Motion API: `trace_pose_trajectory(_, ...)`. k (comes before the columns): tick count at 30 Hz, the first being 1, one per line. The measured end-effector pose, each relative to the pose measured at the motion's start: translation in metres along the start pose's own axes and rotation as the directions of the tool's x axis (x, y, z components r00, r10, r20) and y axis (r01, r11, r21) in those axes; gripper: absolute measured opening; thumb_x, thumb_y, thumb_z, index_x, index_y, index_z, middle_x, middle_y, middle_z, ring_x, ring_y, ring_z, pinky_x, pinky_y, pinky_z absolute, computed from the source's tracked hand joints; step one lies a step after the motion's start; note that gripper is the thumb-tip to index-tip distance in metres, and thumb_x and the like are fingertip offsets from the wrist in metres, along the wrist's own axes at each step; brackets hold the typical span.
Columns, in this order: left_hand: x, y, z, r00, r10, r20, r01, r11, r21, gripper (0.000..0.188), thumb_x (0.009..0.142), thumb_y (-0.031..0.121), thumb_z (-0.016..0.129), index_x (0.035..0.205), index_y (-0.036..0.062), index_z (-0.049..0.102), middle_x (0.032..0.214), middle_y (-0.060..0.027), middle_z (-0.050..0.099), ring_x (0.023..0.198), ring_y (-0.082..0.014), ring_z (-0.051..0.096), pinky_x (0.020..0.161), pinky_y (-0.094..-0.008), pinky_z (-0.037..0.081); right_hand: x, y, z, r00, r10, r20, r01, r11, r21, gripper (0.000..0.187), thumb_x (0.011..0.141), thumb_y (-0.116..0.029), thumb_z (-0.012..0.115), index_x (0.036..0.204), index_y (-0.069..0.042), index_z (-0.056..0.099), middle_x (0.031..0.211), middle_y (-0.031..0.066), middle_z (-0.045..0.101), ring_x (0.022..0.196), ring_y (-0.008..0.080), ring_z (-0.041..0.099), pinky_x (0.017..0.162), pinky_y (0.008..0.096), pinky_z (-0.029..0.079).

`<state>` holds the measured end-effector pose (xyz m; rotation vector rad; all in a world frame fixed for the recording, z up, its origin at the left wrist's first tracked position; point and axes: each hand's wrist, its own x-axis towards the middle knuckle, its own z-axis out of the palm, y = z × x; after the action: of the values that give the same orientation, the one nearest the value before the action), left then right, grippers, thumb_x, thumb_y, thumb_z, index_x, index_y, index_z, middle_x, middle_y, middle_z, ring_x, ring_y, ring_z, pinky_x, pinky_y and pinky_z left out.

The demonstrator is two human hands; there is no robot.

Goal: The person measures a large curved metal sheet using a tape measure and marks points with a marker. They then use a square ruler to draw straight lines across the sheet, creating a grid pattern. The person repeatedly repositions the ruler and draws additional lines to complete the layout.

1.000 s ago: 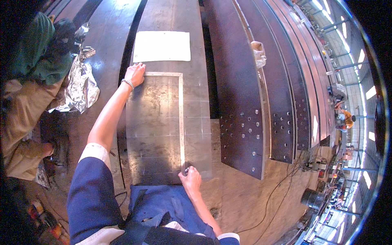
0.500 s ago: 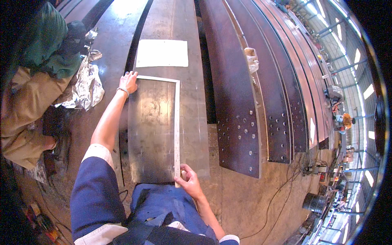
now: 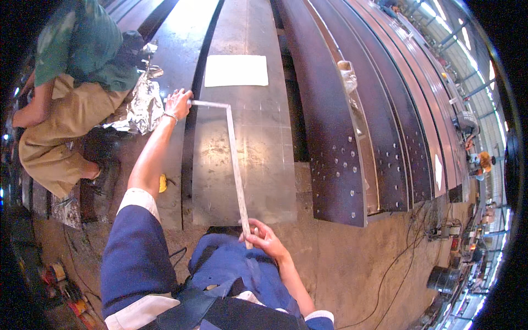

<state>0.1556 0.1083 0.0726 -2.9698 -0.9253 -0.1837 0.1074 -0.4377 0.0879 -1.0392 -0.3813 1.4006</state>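
Note:
A long L-shaped metal square lies over a grey steel plate, slightly tilted to the plate's edges. My left hand grips the end of its short arm, past the plate's left edge. My right hand is closed around the lower end of the long arm, in front of the plate's near edge and above my lap. A small pale piece shows by the right fingers; I cannot make out what it is. On the plate, beyond the square, lies a white sheet of paper.
Crumpled silver foil lies left of the plate, near a person in a green shirt. Long dark beams with bolt holes stand to the right. A cable crosses the floor by a dark drum. A yellow object sits left.
The square has shifted left across the plate and turned slightly, so its short arm now reaches past the left edge. Both hands moved with it. My view has swung a little left.

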Motion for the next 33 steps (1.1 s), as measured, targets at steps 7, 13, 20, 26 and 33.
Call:
trace_pose_trajectory(7,0.014,-0.03,0.017,0.998,0.009,0.065,-0.004,0.997,-0.08,0.024,0.087,0.017,0.074,0.11,0.0182,0.071,0.112,-0.0117,0.059,0.105,-0.0375,0.066,0.091,-0.0502,0.053,0.049,0.062,-0.01,0.991,0.037,-0.129,-0.081,0.931,-0.356,0.054,0.097,-0.018,0.069,0.142,0.0,0.046,0.102,0.0129,0.074,0.093,0.0199,0.072,0.083,0.0357,0.056)
trace_pose_trajectory(13,0.046,-0.05,0.054,0.997,0.079,0.016,-0.076,0.985,-0.154,0.025,0.084,0.013,0.076,0.108,0.0157,0.07,0.111,-0.0124,0.059,0.106,-0.0356,0.065,0.091,-0.0489,0.053,0.097,0.077,0.037,0.848,-0.149,-0.508,-0.298,0.659,-0.691,0.047,0.088,-0.027,0.075,0.128,-0.008,0.062,0.107,0.0204,0.072,0.098,0.03,0.073,0.083,0.0423,0.058)
trace_pose_trajectory(20,0.058,-0.057,0.089,0.991,0.135,0.001,-0.131,0.968,-0.212,0.025,0.087,0.022,0.074,0.112,0.0198,0.071,0.112,-0.01,0.065,0.111,-0.0344,0.064,0.095,-0.0477,0.053,0.118,0.086,0.061,0.655,-0.429,-0.622,-0.519,0.342,-0.783,0.042,0.091,-0.031,0.073,0.125,-0.009,0.063,0.114,0.015,0.064,0.091,0.0369,0.07,0.072,0.0463,0.058)
trace_pose_trajectory(26,0.074,-0.035,0.074,0.968,0.225,-0.112,-0.25,0.906,-0.341,0.038,0.087,0.029,0.077,0.123,0.0197,0.068,0.116,-0.0082,0.065,0.114,-0.0341,0.063,0.099,-0.0445,0.052,0.144,0.085,0.071,0.486,-0.517,-0.705,-0.539,0.458,-0.707,0.033,0.088,-0.031,0.078,0.11,-0.009,0.065,0.104,0.009,0.062,0.085,0.0307,0.069,0.068,0.0427,0.058)
trace_pose_trajectory(33,0.088,-0.016,0.081,0.959,0.259,0.117,-0.196,0.901,-0.388,0.029,0.088,0.03,0.075,0.114,0.0187,0.071,0.111,-0.0037,0.065,0.111,-0.0281,0.065,0.095,-0.0422,0.053,0.154,0.086,0.072,0.476,-0.555,-0.682,-0.492,0.475,-0.73,0.027,0.083,-0.023,0.083,0.098,-0.008,0.066,0.096,0.0073,0.064,0.079,0.0262,0.071,0.066,0.0383,0.057)
